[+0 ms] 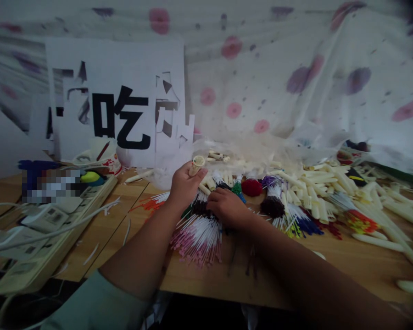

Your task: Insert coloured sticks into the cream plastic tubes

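Observation:
My left hand point(183, 187) is closed around a short cream tube point(196, 165), held upright with its open end up. My right hand point(227, 207) rests palm down on bundles of thin white sticks with coloured tips point(199, 238), its fingers curled into the dark-tipped bundle; what they pinch is hidden. More stick bundles with red, purple, blue and green tips point(273, 204) lie just right of that hand.
A heap of cream tubes point(316, 188) covers the right of the wooden table point(351, 256). A power strip with white cables point(44, 229) lies at left. A paper sign with black characters point(120, 114) and a flowered cloth point(296, 82) stand behind.

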Action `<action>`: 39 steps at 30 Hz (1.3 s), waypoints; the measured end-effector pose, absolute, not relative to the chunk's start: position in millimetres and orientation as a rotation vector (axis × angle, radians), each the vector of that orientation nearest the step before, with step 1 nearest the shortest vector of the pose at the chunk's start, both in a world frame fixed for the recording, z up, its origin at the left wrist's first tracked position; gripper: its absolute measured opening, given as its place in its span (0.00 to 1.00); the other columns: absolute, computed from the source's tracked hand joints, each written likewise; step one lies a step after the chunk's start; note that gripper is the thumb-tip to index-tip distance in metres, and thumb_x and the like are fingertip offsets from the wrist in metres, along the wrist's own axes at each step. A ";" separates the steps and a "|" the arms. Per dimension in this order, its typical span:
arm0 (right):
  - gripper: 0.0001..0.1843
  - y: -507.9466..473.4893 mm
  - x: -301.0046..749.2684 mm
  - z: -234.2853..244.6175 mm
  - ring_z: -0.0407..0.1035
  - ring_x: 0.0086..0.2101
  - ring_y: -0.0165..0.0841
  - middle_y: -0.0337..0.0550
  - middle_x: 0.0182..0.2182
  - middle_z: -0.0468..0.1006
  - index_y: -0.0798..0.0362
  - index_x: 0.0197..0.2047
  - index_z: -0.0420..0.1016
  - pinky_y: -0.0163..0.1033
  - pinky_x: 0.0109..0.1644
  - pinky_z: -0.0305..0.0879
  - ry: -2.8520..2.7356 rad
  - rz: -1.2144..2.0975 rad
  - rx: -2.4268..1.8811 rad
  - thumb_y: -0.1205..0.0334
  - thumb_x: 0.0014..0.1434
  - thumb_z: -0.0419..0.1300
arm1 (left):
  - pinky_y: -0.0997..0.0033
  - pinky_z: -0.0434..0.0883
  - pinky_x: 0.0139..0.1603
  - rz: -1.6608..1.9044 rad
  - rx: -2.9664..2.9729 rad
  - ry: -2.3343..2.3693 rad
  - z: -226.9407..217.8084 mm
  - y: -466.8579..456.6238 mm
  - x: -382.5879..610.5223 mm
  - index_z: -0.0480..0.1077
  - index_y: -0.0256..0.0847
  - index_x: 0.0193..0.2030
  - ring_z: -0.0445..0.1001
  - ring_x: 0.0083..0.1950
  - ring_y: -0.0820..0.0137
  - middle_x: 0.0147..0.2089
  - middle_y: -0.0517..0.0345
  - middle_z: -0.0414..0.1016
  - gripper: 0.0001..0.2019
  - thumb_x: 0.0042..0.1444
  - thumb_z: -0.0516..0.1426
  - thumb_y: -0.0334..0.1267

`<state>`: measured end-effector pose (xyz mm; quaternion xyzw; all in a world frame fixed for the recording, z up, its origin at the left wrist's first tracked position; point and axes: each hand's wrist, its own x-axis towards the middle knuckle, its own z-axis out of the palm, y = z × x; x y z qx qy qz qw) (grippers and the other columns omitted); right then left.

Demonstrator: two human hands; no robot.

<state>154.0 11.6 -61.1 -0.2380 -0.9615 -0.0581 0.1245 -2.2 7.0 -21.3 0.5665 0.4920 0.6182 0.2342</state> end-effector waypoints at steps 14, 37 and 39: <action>0.07 -3.1 173.3 -27.6 0.64 0.25 0.25 0.34 0.24 0.69 0.52 0.32 0.67 0.35 0.31 0.62 -1.341 1.345 -0.609 0.61 0.50 0.61 | 0.75 0.62 0.30 1.088 1.641 1.009 -9.2 -12.3 10.7 0.73 0.36 0.30 0.66 0.28 0.75 0.26 0.62 0.71 0.10 0.49 0.60 0.42; 0.05 -49.4 207.6 25.5 0.71 0.34 0.31 0.40 0.31 0.75 0.50 0.36 0.71 0.40 0.37 0.68 -1.484 0.253 -0.596 0.69 0.55 0.58 | 0.69 0.68 0.39 1.400 1.768 1.178 -17.2 -12.3 18.3 0.74 0.37 0.31 0.72 0.35 0.68 0.33 0.55 0.76 0.08 0.49 0.61 0.41; 0.09 -66.5 216.3 36.6 0.72 0.36 0.34 0.42 0.32 0.76 0.48 0.39 0.71 0.43 0.38 0.70 -1.534 0.208 -0.499 0.70 0.55 0.58 | 0.70 0.68 0.38 1.356 1.864 1.182 -17.4 -12.7 17.5 0.74 0.38 0.28 0.71 0.33 0.70 0.31 0.56 0.76 0.07 0.50 0.60 0.39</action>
